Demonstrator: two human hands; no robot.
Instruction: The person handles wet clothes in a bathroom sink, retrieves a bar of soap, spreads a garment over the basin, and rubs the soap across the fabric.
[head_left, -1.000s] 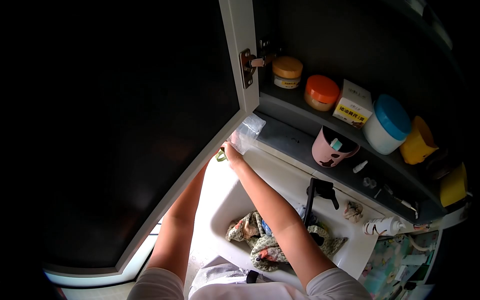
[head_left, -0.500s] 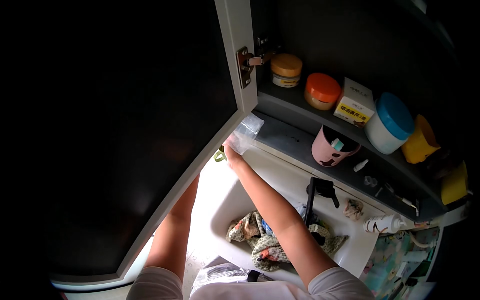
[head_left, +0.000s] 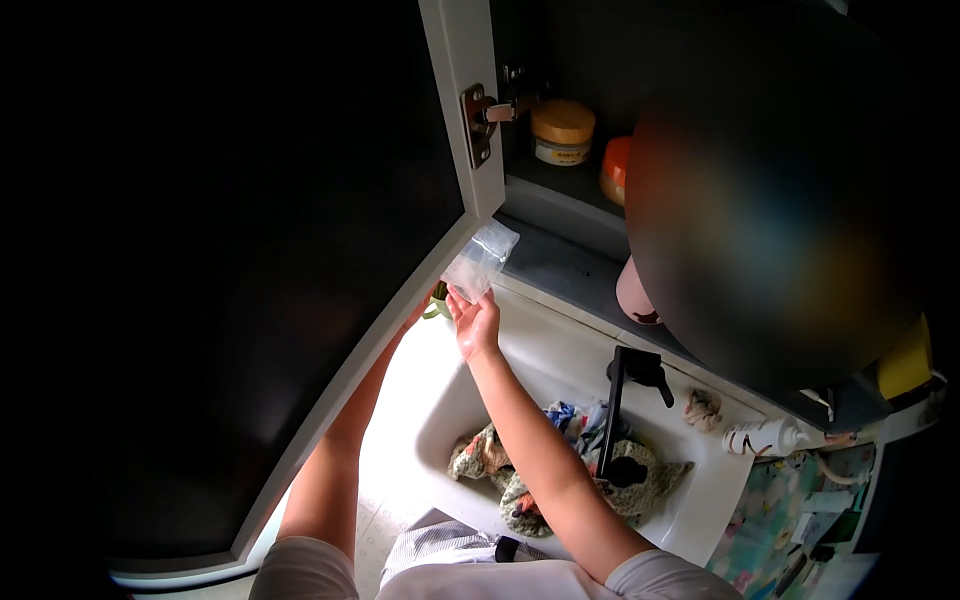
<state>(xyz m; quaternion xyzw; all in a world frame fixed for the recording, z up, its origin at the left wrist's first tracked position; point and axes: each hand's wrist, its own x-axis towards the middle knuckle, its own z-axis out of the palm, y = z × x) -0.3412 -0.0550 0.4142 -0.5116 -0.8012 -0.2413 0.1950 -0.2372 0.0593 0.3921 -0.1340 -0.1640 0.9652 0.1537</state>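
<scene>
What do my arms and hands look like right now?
Short, plain, pale grey sleeves end above your elbows; your forearms are bare. No glove or watch shows on your right hand. Your left hand is mostly hidden by the cabinet door.

A dark shelf [head_left: 552,184] carries a tan-lidded jar [head_left: 562,134] and an orange-lidded jar [head_left: 614,172]; a white sink [head_left: 545,345] holds rumpled cloth [head_left: 480,455].

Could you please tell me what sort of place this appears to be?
Probably a home bathroom or washroom: there is a white sink with a black faucet, beside an open cabinet holding a lidded jar.
</scene>
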